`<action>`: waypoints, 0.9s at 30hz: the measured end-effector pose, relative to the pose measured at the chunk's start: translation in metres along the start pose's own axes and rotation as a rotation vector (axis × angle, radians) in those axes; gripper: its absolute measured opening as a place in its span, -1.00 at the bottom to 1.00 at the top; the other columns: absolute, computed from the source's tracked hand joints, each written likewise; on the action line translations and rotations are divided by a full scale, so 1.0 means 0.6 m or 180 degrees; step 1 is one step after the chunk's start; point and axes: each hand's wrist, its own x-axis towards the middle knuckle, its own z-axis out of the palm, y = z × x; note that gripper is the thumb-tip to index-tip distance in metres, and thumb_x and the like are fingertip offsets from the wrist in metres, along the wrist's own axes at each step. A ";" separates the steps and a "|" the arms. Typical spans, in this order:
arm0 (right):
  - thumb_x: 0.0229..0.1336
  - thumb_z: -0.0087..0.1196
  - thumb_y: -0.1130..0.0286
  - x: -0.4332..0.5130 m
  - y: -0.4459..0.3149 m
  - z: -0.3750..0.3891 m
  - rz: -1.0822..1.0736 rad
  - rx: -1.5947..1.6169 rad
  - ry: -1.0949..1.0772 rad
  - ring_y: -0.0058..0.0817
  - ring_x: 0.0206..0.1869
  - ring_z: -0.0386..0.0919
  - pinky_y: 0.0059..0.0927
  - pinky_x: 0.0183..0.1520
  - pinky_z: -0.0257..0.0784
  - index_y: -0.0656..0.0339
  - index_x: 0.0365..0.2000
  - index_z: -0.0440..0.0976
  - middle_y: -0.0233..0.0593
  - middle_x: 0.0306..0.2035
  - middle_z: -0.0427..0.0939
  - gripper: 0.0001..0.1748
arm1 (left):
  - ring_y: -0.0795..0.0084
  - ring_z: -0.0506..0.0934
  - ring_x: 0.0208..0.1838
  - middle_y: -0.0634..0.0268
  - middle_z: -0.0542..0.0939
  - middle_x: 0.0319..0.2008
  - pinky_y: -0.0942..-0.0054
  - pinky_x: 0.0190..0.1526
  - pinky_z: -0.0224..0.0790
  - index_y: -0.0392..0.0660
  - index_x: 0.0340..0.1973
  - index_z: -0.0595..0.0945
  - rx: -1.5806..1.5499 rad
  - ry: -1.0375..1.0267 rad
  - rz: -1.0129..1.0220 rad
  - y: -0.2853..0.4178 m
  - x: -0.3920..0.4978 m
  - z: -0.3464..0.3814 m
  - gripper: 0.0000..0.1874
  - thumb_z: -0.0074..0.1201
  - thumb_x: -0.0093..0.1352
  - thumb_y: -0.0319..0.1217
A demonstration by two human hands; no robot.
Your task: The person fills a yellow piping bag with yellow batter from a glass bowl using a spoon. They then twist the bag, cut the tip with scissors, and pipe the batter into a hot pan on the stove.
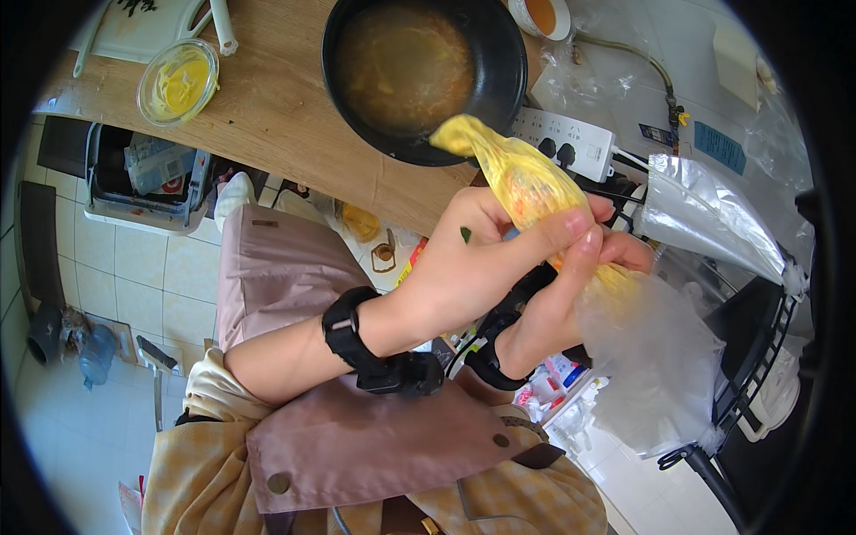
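A clear plastic piping bag (545, 187), smeared yellow, is pinched at its middle by both my hands. Orange and pale filling bulges in its upper part, and the narrow end lies over the near rim of a black wok (498, 93). My left hand (461, 251) wraps the filled part, a scrap of green leaf stuck to its back. Close below it, my right hand (562, 301) grips the bag where it narrows, and the loose, cloudy open end hangs down to the right. Brownish, cloudy liquid (401, 73) with orange bits fills the wok's bottom.
On the wooden counter (281, 120) are a bowl with yellow residue (180, 83) and a white cutting board (144, 30). Beside the wok sit a power strip (568, 140) and a bowl of orange liquid (542, 17). A black wire rack (756, 361) stands right; a bin (144, 180) sits below the counter.
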 end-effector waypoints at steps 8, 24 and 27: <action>0.23 -0.11 0.25 -0.017 0.000 -0.015 0.0151 -0.2616 -0.1054 -0.51 -0.47 0.44 -0.50 -0.44 0.30 0.35 -0.50 0.36 -0.19 -0.43 0.48 -0.66 | 0.45 0.57 -0.19 0.10 0.60 -0.20 0.49 -0.16 0.45 -0.40 -0.24 0.57 0.0975 0.0654 0.0457 -0.006 -0.002 -0.014 -0.75 -0.04 0.38 -0.40; 0.29 -0.29 0.16 -0.086 0.014 -0.079 -0.0095 -0.1713 -0.0698 -0.25 -0.77 0.21 -0.29 -0.72 0.01 0.24 -0.74 0.20 -0.19 -0.80 0.19 -0.48 | 0.35 0.61 -0.28 -0.02 0.59 -0.22 0.47 -0.27 0.52 -0.38 -0.27 0.52 0.0041 0.0712 -0.0157 0.013 -0.019 -0.003 -0.81 -0.02 0.35 -0.46; 0.29 -0.32 0.15 -0.092 0.022 -0.089 -0.0110 -0.1580 -0.0667 -0.27 -0.78 0.20 -0.30 -0.73 -0.01 0.23 -0.76 0.19 -0.20 -0.82 0.17 -0.46 | 0.35 0.61 -0.28 -0.01 0.59 -0.23 0.46 -0.27 0.52 -0.37 -0.26 0.52 0.0100 0.0716 -0.0190 0.011 -0.018 -0.006 -0.82 -0.02 0.34 -0.46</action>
